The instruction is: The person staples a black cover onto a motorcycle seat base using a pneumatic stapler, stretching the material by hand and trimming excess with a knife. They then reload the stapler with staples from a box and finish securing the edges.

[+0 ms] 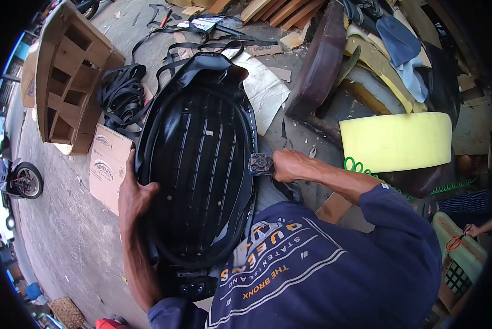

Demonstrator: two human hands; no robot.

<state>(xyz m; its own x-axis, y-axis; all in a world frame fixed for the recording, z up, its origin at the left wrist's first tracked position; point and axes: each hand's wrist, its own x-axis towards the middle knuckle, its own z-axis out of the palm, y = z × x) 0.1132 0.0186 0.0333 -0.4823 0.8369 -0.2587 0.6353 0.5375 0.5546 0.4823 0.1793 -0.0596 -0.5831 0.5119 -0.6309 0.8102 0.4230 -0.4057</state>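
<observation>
A black motorcycle seat (199,175) lies upside down in front of my body, its ribbed plastic base facing up and a black cover (207,63) folded over the rim. My left hand (136,192) grips its left edge, thumb over the rim and fingers hidden beneath. At the right rim, my right hand (290,164) is closed around a dark staple gun (261,164), whose nose sits against or very near the cover's edge; contact is hard to tell. A green coiled hose (355,164) runs behind my right forearm.
Yellow foam (396,141) and a dark maroon seat (320,63) lie right. Black straps (123,96), a cardboard sheet (108,172) and a wooden frame (65,82) stand left. Another person's hand (472,230) holds a red-handled tool at far right. A motorcycle (24,178) is parked left.
</observation>
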